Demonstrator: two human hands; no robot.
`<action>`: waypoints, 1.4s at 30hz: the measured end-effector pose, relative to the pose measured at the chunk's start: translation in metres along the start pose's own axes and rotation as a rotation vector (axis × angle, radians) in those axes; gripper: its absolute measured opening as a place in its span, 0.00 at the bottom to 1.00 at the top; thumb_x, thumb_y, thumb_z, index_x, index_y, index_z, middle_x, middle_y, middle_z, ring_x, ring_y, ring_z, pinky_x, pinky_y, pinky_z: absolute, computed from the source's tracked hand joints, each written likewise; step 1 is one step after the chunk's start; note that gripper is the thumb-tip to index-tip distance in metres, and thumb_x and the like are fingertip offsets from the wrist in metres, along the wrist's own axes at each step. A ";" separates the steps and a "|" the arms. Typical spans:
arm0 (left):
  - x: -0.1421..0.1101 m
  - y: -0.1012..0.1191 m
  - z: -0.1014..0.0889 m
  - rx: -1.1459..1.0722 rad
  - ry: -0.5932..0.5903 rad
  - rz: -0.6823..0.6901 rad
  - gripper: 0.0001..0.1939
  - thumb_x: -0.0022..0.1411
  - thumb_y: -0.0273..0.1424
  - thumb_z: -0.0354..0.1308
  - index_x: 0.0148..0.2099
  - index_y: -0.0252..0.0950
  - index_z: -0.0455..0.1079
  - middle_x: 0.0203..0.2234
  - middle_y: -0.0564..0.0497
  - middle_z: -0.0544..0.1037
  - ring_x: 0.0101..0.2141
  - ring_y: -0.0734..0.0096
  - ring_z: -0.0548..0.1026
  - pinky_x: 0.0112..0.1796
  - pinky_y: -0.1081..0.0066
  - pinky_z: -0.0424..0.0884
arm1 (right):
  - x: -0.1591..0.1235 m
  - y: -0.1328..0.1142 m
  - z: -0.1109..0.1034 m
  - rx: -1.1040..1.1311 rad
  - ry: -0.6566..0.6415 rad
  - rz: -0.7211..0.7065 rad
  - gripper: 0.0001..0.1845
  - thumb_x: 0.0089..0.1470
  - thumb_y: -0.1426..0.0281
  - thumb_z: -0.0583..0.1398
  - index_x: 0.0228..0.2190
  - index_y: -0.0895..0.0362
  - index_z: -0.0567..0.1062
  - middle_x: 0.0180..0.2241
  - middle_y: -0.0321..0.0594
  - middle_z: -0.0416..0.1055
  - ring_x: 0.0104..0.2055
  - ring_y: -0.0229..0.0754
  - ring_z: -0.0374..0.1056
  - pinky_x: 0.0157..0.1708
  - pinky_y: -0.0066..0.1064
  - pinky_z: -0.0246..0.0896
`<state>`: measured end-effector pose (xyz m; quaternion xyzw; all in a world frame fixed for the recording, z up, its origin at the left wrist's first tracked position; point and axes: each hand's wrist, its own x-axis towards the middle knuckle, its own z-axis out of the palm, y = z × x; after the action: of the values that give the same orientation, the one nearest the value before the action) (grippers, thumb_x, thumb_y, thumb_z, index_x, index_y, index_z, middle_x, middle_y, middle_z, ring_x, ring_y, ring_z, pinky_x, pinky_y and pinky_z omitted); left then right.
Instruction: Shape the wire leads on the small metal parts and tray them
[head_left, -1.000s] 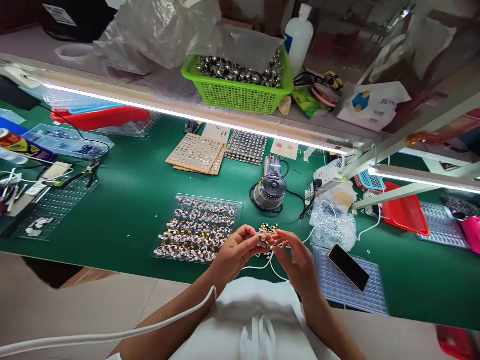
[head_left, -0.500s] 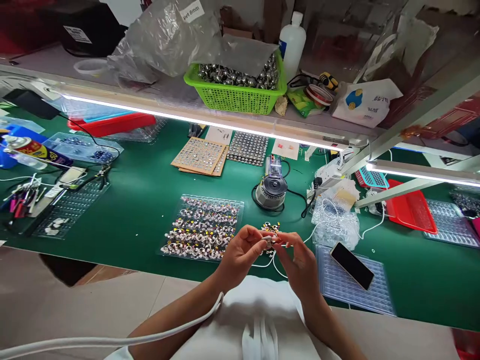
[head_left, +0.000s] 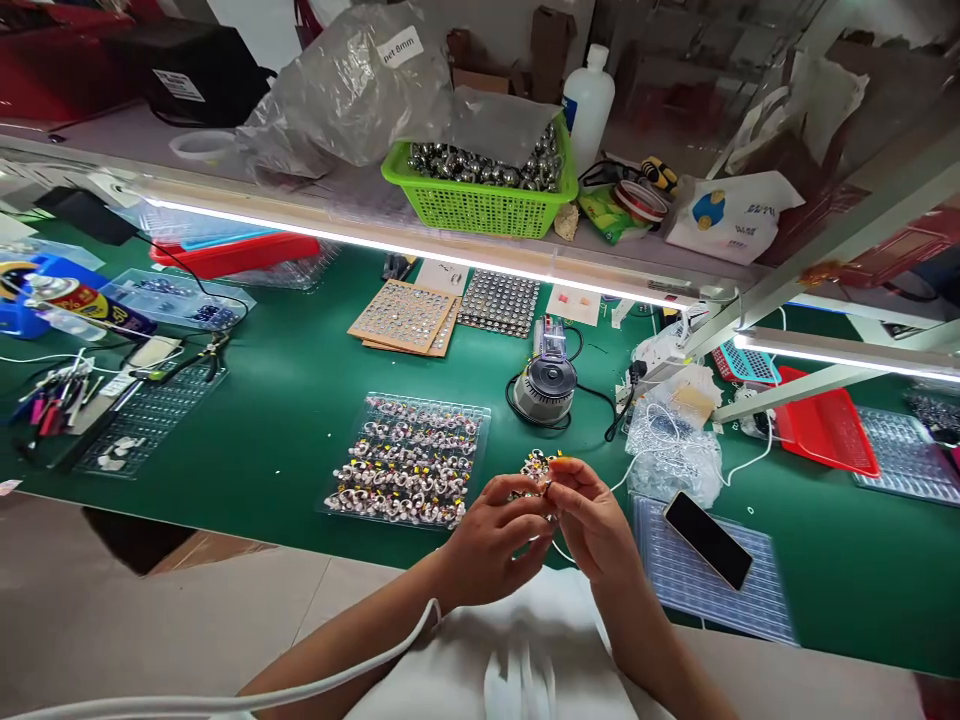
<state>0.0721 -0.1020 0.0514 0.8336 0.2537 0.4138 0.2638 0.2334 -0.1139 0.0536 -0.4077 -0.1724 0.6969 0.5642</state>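
Observation:
My left hand (head_left: 501, 535) and my right hand (head_left: 598, 522) meet in front of my body, above the table's front edge. Thumbs and fingertips of both are pinched on a small wired part (head_left: 547, 488), mostly hidden by the fingers. Just behind them lies a small pile of similar parts (head_left: 536, 464) with yellow bits and wires. Left of my hands, a clear tray (head_left: 484, 425) carries rows of white coiled-wire parts with yellow tags. A thin white wire (head_left: 562, 553) shows below my right hand.
A round grey device (head_left: 545, 388) with a black cord stands behind my hands. To the right, a phone (head_left: 707, 540) lies on a clear ridged tray (head_left: 757, 610). Pliers (head_left: 202, 357) and tools are at left. Overhead, a shelf holds a green basket (head_left: 480, 205) of metal balls.
My left hand has turned over, its back now facing up and its fingers covering more of the small part. The right hand's fingers have drawn upright. The view has shifted slightly.

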 end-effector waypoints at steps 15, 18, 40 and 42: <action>0.009 -0.015 -0.002 -0.781 0.114 -0.584 0.09 0.60 0.28 0.62 0.44 0.39 0.77 0.38 0.47 0.75 0.40 0.65 0.74 0.44 0.65 0.71 | -0.003 -0.003 -0.003 -0.198 -0.078 -0.063 0.13 0.50 0.69 0.68 0.38 0.53 0.74 0.31 0.34 0.74 0.28 0.34 0.71 0.26 0.24 0.61; 0.012 -0.016 -0.003 -0.750 0.113 -0.559 0.09 0.61 0.27 0.62 0.44 0.39 0.78 0.38 0.47 0.74 0.41 0.66 0.74 0.44 0.66 0.71 | 0.000 -0.002 -0.006 -0.255 -0.088 -0.060 0.13 0.50 0.68 0.68 0.38 0.53 0.74 0.31 0.35 0.74 0.27 0.35 0.71 0.23 0.23 0.58; 0.023 -0.017 0.012 -1.191 0.317 -1.065 0.12 0.47 0.32 0.72 0.34 0.33 0.77 0.28 0.51 0.79 0.30 0.74 0.75 0.35 0.74 0.72 | 0.004 0.004 -0.006 -0.550 0.011 -0.219 0.12 0.54 0.66 0.64 0.41 0.54 0.73 0.33 0.37 0.72 0.34 0.39 0.68 0.38 0.31 0.66; 0.027 -0.015 0.013 -1.250 0.368 -1.103 0.13 0.45 0.32 0.72 0.34 0.33 0.77 0.28 0.51 0.79 0.30 0.74 0.76 0.36 0.75 0.72 | 0.005 0.007 -0.006 -0.619 0.019 -0.248 0.12 0.56 0.65 0.62 0.42 0.54 0.72 0.35 0.39 0.72 0.36 0.41 0.69 0.40 0.34 0.67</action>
<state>0.0939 -0.0764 0.0499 0.2116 0.3870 0.4191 0.7936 0.2336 -0.1131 0.0432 -0.5422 -0.4189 0.5336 0.4958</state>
